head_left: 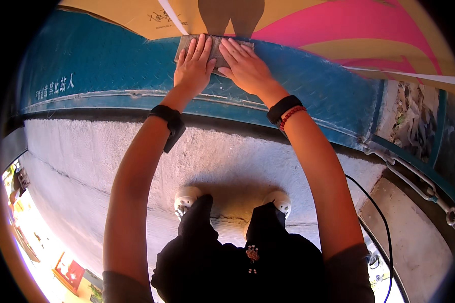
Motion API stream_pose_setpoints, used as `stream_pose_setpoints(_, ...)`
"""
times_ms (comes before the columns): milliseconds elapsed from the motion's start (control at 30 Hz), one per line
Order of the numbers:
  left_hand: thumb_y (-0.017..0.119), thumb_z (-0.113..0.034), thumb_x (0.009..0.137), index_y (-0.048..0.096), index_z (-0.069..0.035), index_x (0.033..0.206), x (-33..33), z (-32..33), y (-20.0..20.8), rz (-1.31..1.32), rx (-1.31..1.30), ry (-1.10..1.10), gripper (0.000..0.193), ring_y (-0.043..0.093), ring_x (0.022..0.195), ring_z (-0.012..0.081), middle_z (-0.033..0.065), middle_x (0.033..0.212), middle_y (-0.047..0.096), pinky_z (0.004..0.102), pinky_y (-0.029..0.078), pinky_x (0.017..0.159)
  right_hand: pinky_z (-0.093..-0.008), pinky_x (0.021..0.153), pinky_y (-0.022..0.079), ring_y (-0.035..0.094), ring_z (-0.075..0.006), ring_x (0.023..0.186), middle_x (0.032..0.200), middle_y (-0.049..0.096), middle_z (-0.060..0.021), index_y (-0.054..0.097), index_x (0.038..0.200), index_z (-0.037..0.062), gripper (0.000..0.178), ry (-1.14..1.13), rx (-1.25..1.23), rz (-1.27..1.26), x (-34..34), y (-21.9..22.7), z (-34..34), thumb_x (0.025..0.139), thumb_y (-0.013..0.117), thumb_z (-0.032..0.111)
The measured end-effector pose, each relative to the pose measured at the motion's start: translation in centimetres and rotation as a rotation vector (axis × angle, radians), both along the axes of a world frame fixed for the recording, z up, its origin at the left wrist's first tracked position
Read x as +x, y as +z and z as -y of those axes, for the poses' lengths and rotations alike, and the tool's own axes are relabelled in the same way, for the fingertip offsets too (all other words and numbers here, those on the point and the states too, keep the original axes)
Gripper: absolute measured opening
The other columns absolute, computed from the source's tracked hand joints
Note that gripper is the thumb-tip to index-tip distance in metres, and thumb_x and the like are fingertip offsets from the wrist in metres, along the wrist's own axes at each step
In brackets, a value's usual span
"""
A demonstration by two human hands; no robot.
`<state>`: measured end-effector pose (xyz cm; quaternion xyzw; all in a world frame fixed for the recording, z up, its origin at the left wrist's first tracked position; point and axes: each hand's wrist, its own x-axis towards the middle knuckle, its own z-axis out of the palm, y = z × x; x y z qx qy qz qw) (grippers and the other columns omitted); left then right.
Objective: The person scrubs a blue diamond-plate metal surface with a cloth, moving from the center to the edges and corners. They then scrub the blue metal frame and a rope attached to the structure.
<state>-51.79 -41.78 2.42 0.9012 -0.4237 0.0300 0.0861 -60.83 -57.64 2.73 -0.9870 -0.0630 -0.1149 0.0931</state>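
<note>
My left hand (193,66) lies flat with its fingers extended on a flat, grey-brown rectangular piece (216,46). Whether that piece is wood or folded cloth I cannot tell. Beside it, my right hand (245,65) rests palm down on the same piece, fingers stretched forward, so both hands cover much of it. The piece sits on a teal metal plate (136,65), close against the lower edge of a large brown cardboard box (121,17). Neither hand grips anything.
Pink print (338,25) and pale straps mark the cardboard. A metal rod with a latch (414,184) runs along the right side. Below the plate's edge lies rough concrete (227,156), where I stand. A black cable (381,217) curves down at the right.
</note>
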Motion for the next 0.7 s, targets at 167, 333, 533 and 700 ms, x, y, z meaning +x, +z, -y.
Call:
stream_pose_setpoints(167, 0.039, -0.032, 0.093, 0.028, -0.009, 0.140, -2.6, 3.4, -0.1, -0.023, -0.036, 0.097, 0.054, 0.025, 0.135, 0.0292, 0.0116, 0.148, 0.022, 0.0457, 0.021, 0.108, -0.0348, 0.105, 0.032, 0.038, -0.0191, 0.127, 0.137, 0.043, -0.0050, 0.044, 0.131, 0.0089, 0.044, 0.071, 0.088, 0.042, -1.3, 0.5, 4.3, 0.090, 0.051, 0.023)
stream_pose_setpoints(333, 0.041, -0.030, 0.092, 0.030, -0.006, 0.140, -6.2, 7.7, 0.0, -0.054, -0.109, 0.223, 0.055, 0.022, 0.136, 0.0322, 0.0127, 0.148, 0.022, 0.0472, 0.018, 0.109, -0.0342, 0.105, 0.032, 0.043, -0.0180, 0.124, 0.134, 0.047, -0.0037, 0.049, 0.127, 0.0097, 0.041, 0.083, 0.114, 0.041, -3.1, 1.2, 7.6, 0.087, 0.054, 0.018)
stream_pose_setpoints(533, 0.043, -0.028, 0.090, 0.032, -0.005, 0.138, -9.4, 12.0, 0.0, -0.101, -0.175, 0.168, 0.054, 0.022, 0.136, 0.0313, 0.0152, 0.147, 0.022, 0.0468, 0.017, 0.109, -0.0343, 0.104, 0.034, 0.043, -0.0192, 0.124, 0.132, 0.048, -0.0040, 0.051, 0.125, 0.0099, 0.041, 0.043, 0.130, -0.027, -6.6, 2.0, 11.6, 0.085, 0.055, 0.012)
stream_pose_setpoints(700, 0.040, -0.031, 0.092, 0.031, -0.006, 0.139, -12.8, 16.3, 0.5, -0.176, -0.242, 0.117, 0.054, 0.022, 0.136, 0.0300, 0.0159, 0.148, 0.021, 0.0455, 0.018, 0.109, -0.0358, 0.104, 0.033, 0.041, -0.0212, 0.125, 0.135, 0.046, -0.0044, 0.048, 0.129, 0.0115, 0.043, -0.020, 0.154, -0.093, -10.5, 2.4, 15.8, 0.086, 0.052, 0.011)
